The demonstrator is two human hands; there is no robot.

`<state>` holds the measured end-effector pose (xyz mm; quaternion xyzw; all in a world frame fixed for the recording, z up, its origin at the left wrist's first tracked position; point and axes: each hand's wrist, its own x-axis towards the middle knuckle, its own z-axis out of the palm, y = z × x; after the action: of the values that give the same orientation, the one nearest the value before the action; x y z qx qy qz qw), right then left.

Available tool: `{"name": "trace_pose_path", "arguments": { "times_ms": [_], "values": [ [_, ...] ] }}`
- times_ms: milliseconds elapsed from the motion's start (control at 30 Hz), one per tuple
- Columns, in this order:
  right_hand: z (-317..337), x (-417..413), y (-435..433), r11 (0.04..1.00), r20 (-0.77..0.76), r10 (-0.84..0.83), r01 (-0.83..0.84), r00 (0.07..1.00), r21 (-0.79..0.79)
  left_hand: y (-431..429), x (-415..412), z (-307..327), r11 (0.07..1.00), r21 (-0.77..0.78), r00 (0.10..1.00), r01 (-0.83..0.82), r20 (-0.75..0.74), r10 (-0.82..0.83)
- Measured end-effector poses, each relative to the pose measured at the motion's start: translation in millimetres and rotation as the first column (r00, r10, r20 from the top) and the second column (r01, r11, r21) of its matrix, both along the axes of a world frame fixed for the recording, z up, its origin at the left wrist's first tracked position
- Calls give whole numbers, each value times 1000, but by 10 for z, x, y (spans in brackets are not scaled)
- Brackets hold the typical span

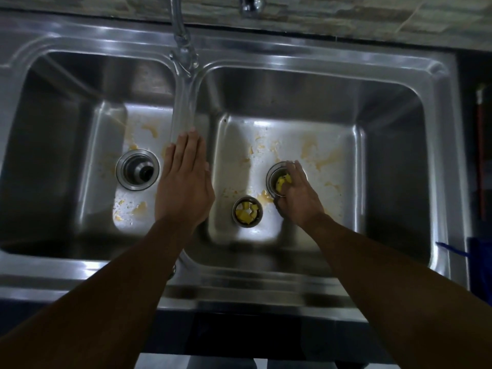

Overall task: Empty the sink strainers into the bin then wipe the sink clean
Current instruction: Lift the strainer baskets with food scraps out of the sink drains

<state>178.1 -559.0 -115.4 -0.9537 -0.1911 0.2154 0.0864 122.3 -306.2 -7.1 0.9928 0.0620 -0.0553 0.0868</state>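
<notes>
Dim overall, lit by a bright pool on the sink [266,139] floor from the viewer's side. The basin walls and near edge fall into shadow, and wide-angle bending curves the edges.

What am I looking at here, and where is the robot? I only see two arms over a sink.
There is no robot here. These are a person's two bare arms, filmed by one wide-angle camera worn on the head and looking down. Below them is a stainless steel double sink, its basins smeared with yellow food residue. The left hand lies flat, fingers straight, on the ridge between the basins, below the chrome tap. The right hand reaches into the right basin, fingers curled round a round metal strainer basket at the drain, with yellow scraps inside. A second round metal strainer, also holding yellow scraps, stands loose on that basin's floor. The left basin's drain looks open, without scraps.
</notes>
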Motion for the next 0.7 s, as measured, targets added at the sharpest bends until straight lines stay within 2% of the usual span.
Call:
{"name": "trace_pose_path", "arguments": {
  "times_ms": [133,267,367,467,567,700],
  "values": [
    [73,48,40,999,-56,-49,48,997,-13,3,-6,-2,1000,-18,1000,-1,4,1],
    [128,70,22,987,-85,-127,135,988,90,5,-12,-5,1000,-24,1000,5,7,-5],
    [134,40,-49,995,-37,-94,96,995,41,1,-15,1,999,-34,1000,-1,13,1],
    [162,8,-144,995,1,-66,66,998,78,-2,-20,11,999,-39,1000,-1,15,1],
    [221,-44,-255,992,-64,-46,53,997,114,-7,-19,26,999,-40,1000,-4,9,5],
    [331,-188,-353,997,-176,-16,28,984,69,-8,-23,39,1000,-30,1000,-1,-3,1]
  ]
}}
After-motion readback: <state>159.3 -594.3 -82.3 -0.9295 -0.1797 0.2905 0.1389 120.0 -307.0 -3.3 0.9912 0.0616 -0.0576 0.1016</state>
